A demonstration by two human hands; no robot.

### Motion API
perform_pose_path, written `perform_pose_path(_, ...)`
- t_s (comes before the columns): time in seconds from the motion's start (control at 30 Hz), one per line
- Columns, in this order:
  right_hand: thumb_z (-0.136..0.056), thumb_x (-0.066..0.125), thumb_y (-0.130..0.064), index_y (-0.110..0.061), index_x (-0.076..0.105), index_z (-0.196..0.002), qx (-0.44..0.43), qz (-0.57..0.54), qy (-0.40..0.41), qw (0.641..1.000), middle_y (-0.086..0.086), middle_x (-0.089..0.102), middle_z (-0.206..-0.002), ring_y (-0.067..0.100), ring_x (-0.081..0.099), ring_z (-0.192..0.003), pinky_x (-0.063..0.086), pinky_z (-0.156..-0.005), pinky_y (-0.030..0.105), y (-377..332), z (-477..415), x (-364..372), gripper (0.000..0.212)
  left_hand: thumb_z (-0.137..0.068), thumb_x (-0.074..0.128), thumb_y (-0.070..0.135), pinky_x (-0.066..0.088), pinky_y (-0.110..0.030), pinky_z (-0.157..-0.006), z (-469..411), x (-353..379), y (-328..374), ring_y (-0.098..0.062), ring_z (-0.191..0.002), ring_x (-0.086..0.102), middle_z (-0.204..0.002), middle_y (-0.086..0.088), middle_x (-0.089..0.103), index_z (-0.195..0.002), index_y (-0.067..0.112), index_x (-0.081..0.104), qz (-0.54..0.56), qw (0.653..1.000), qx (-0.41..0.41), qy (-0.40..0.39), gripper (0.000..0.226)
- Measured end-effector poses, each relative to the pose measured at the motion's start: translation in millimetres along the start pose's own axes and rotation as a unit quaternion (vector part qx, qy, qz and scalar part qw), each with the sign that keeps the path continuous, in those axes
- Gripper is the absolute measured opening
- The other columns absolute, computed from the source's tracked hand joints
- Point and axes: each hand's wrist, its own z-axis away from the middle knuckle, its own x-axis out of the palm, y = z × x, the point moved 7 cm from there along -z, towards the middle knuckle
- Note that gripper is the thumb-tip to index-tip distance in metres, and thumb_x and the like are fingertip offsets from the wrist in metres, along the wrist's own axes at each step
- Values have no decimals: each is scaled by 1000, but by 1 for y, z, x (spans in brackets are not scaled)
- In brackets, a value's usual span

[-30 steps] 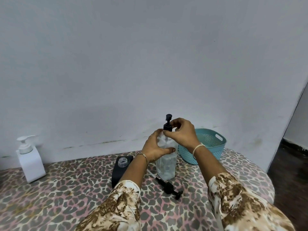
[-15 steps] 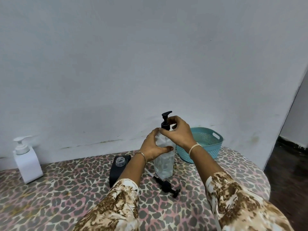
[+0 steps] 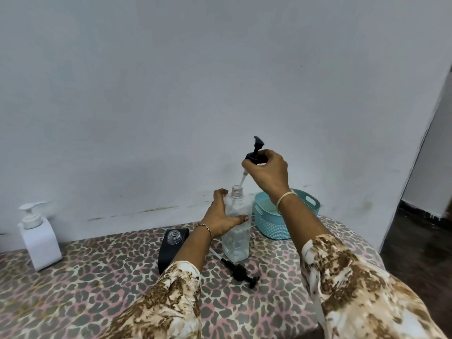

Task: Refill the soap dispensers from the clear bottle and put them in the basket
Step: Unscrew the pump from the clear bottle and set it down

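Table [image 3: 97,289] bears basket [image 3: 274,227], clear bottle [image 3: 237,243], white dispenser [image 3: 40,241], black dispenser [image 3: 168,252], pump [image 3: 241,269].

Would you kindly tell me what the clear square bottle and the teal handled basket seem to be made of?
The clear square bottle looks like glossy transparent plastic, possibly glass: it is see-through and its neck is threaded. The teal handled basket seems to be moulded matte plastic, judging by its even weave-pattern wall and cut-out handle.

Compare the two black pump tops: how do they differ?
The held pump is upright in the air, pinched by the right hand above the clear bottle; the loose pump lies flat on the table, untouched. The held pump's tube points down toward the bottle's neck; the loose pump's lies along the table. Both are black.
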Motion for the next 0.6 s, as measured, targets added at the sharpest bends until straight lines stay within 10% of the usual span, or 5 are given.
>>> perform_pose_path(0.4, -67, 66, -33, -18, 69, -83, 15, -155, 151, 976, -4, 72, -81, 21, 69, -76, 57, -78, 44, -23, -15, -81, 22, -73, 78, 45, 43, -42, -100, 14, -4, 9, -24, -125, 48, -141, -3, 45, -141, 19, 28, -139, 987, -20, 76, 88)
perform_pose_path(0.6, -76, 71, -18, -20, 66, -80, -5, -226, 188, 956, -8, 66, -78, 1, 62, -61, 58, -80, 46, -16, -8, -111, 6, -78, 75, 41, 48, -41, -93, 20, 1, 15, -28, -118, 54, -136, -8, 49, -132, 14, 32, -181, 978, 10, 107, 74)
